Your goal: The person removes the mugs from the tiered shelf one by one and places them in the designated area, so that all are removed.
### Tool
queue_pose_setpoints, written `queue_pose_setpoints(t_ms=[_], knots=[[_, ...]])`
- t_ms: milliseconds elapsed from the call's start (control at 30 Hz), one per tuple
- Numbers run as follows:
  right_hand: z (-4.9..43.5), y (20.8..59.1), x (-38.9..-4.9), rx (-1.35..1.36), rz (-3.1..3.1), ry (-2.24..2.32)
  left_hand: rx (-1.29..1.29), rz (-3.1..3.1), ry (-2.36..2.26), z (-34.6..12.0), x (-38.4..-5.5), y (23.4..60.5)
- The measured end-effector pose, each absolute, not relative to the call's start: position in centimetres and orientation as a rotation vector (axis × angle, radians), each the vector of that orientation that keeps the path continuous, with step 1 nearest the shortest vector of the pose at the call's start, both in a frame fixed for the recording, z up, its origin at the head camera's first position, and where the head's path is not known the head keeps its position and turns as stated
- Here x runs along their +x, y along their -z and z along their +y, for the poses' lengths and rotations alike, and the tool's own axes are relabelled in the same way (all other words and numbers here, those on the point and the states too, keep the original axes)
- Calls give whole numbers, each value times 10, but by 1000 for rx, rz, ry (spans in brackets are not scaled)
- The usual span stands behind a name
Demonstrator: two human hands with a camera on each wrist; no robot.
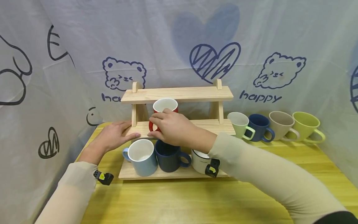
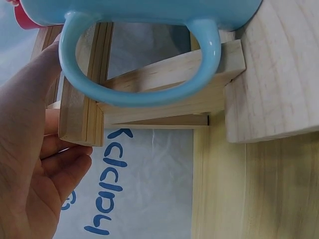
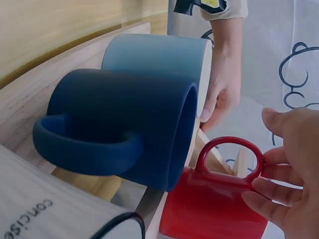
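Note:
A red mug (image 3: 214,204) with a white inside stands on the middle board (image 1: 205,125) of a wooden tiered rack, towards its left. My right hand (image 1: 176,127) is at the mug, its fingers touching the handle and side while the thumb stands apart in the right wrist view. With my left hand (image 1: 112,135) I grip the left end of that board, fingers curled round its edge. Below stand a light blue mug (image 1: 143,163), handle to the left, and a dark blue mug (image 1: 169,160), handle to the right. A white, dark-rimmed mug (image 1: 198,165) is partly hidden by my right wrist.
Right of the rack, a pale green mug (image 1: 237,123), a navy mug (image 1: 258,124), a beige mug (image 1: 278,124) and a yellow-green mug (image 1: 303,124) stand in a row on the yellow wooden table (image 1: 179,202). A printed white curtain (image 1: 167,37) hangs close behind.

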State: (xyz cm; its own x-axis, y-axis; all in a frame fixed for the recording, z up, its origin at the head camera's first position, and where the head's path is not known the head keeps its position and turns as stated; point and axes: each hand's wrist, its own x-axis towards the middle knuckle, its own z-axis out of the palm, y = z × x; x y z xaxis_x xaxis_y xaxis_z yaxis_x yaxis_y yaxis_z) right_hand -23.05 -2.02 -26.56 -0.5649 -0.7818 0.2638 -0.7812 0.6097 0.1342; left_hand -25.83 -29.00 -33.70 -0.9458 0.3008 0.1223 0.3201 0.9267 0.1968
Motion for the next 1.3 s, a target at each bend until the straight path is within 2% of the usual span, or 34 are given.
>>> queue_pose_setpoints(t_ms=[433, 867, 1300], knots=[[6, 274, -230, 1228, -2461, -256, -464, -3002, 336, -289, -258, 337], [25, 280, -230, 988, -2463, -292, -494, -2974, 340, -291, -258, 339], [47, 281, -235, 756, -2744, -365, -485, -2987, 340, -291, -258, 339]])
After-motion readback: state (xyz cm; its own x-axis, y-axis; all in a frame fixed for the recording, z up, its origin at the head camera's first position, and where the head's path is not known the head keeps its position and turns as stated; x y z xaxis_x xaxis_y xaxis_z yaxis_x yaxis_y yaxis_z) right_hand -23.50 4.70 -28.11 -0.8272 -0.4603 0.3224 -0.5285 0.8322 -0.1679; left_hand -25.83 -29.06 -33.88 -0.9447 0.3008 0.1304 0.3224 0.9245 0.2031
